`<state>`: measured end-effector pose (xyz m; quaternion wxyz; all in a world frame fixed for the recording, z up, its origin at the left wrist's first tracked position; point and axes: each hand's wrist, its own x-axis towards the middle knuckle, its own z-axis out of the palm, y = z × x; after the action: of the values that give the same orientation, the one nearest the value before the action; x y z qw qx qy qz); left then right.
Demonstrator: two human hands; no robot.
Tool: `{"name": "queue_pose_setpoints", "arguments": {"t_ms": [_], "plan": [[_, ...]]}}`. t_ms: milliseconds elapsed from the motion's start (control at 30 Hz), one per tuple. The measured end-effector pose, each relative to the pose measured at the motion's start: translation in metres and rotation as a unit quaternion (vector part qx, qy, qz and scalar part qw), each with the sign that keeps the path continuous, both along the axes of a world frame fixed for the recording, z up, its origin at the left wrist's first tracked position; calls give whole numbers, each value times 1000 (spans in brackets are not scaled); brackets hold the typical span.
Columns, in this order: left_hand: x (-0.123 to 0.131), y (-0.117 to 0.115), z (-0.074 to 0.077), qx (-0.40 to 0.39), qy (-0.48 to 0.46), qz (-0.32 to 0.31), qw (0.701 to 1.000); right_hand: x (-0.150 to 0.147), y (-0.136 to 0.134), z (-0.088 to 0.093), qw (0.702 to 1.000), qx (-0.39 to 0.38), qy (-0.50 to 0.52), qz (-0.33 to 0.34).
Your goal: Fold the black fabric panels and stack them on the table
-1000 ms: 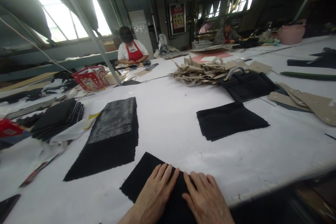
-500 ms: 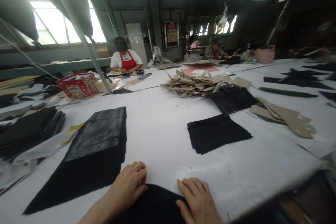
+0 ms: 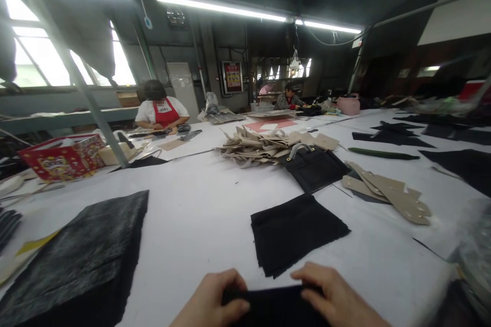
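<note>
At the bottom of the head view, a piece of black fabric [image 3: 276, 307] is held between my two hands, its top edge running nearly level. My left hand [image 3: 215, 297] is closed on the left corner, thumb in front and fingers curled behind. The right corner is pinched by my right hand [image 3: 337, 294]. Just beyond lies a stack of black fabric pieces [image 3: 297, 232] with ragged edges. To the left, a larger pile of black fabric [image 3: 88, 250] has a greyish, mottled top. The lower part of the held fabric is out of frame.
Beyond the stack are a black bag [image 3: 316, 168], a heap of beige strips [image 3: 257, 145] and beige strap pieces [image 3: 391, 191]. A metal pole [image 3: 90, 97] rises beside a red patterned box [image 3: 63, 156]. Two people [image 3: 163, 112] work at the far side.
My view has turned right and tilted up. Both hands, with the black fabric, now sit nearer the stack, and the fabric's top edge is stretched straighter between them.
</note>
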<state>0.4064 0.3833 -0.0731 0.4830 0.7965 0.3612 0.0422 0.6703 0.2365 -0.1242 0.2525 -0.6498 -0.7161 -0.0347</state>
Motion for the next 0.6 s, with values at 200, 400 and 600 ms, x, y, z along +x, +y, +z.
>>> {"name": "queue_pose_setpoints", "arguments": {"t_ms": [200, 400, 600], "plan": [[124, 29, -21, 198, -112, 124, 966, 101, 90, 56, 985, -86, -128, -75], [162, 56, -49, 299, -73, 167, 937, 121, 147, 27, 979, -38, -165, -111], [161, 76, -67, 288, -68, 149, 944, 122, 157, -8, 981, 23, -149, -125]]}}
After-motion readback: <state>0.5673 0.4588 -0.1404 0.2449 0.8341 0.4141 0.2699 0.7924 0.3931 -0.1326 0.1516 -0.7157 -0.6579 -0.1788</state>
